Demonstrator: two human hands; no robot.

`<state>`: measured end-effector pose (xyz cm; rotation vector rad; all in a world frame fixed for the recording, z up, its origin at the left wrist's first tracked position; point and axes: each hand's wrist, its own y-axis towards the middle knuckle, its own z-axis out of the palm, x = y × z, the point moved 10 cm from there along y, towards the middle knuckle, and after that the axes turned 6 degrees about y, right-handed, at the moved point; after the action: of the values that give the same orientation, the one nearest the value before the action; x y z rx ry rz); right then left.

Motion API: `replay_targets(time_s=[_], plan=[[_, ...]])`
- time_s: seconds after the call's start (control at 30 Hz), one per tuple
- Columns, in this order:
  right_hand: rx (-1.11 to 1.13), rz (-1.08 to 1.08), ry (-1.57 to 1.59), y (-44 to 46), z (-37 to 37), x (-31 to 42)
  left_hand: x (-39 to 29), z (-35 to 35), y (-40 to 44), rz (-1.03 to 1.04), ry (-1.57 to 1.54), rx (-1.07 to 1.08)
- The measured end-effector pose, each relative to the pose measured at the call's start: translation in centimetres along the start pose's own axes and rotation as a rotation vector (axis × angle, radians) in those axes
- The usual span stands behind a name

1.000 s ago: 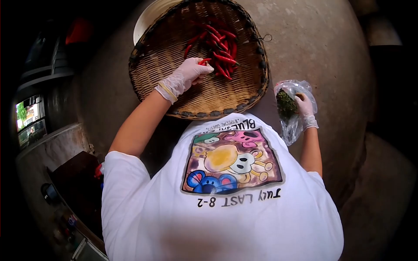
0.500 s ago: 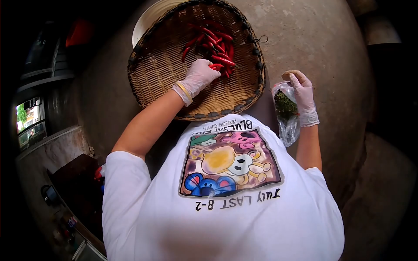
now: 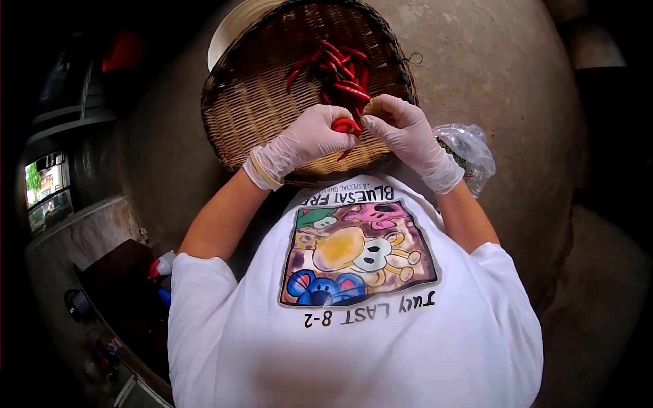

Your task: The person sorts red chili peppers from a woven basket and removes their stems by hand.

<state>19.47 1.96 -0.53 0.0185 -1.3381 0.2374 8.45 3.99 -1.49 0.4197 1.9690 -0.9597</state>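
My left hand, in a thin whitish glove, is closed around red chili peppers above the near side of a round woven basket. One red tip hangs below its fingers. My right hand, gloved the same way, has its thumb and forefinger pinched together right beside the end of the held chilies. Whatever lies between those fingertips is too small to make out. Farther back in the basket lies a pile of red chilies, partly hidden by my hands.
A clear plastic bag with green bits inside stands on the concrete floor, right of the basket and partly behind my right wrist. Behind the basket's far left side shows a white round container. Dark furniture stands at left.
My right hand has moved left from the plastic bag to the chilies in my left hand. My left hand has lifted chilies off the pile and drawn them closer to me.
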Motion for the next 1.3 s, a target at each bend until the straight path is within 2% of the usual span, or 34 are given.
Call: replay_targets(time_s=[0.1,0.23,0.43,0.57,0.67,0.7,0.8,0.93,1.07,1.13,1.27,1.3], plan=[[-0.032,-0.012,-0.054,-0.2,-0.7,-0.1,-0.2,0.1,-0.3,-0.023,0.062,0.005],[-0.088,0.005,-0.043,-0.8,-1.5,-0.5,-1.7,0.0,-0.2,0.05,0.228,-0.033],[0.011,0.134,0.446,-1.3,-0.1,-2.6,-2.5,0.7,0.0,0.121,0.248,0.007],[0.031,0.337,0.715,-1.9,1.4,-4.4,-1.9,0.6,0.4,0.173,0.257,-0.025],[-0.101,0.186,0.326,-1.0,-1.7,-2.9,-0.2,-0.9,0.9,0.125,0.187,-0.08],[-0.169,0.073,0.164,-0.6,-2.4,-2.1,1.9,-0.7,1.2,-0.052,-0.047,-0.009],[-0.186,-0.424,-1.114,0.0,-0.6,3.8,2.6,-1.6,1.0,-0.132,-0.351,-0.055],[-0.126,-0.091,-1.493,3.3,-1.0,-1.4,3.4,-1.0,1.0,-0.2,-0.546,0.011],[-0.065,-0.076,-1.431,4.1,-1.1,-1.6,4.3,-0.9,0.8,-0.195,-0.735,-0.009],[-0.025,-0.058,-1.215,3.4,-0.8,-0.1,5.1,-1.1,0.6,-0.237,-0.835,-0.083],[0.043,-0.069,-0.714,1.5,1.0,1.3,4.4,-0.4,0.1,-0.144,-0.901,-0.114],[0.033,-0.051,-0.705,1.1,1.3,0.9,4.4,-0.5,0.1,-0.094,-0.869,-0.149]])
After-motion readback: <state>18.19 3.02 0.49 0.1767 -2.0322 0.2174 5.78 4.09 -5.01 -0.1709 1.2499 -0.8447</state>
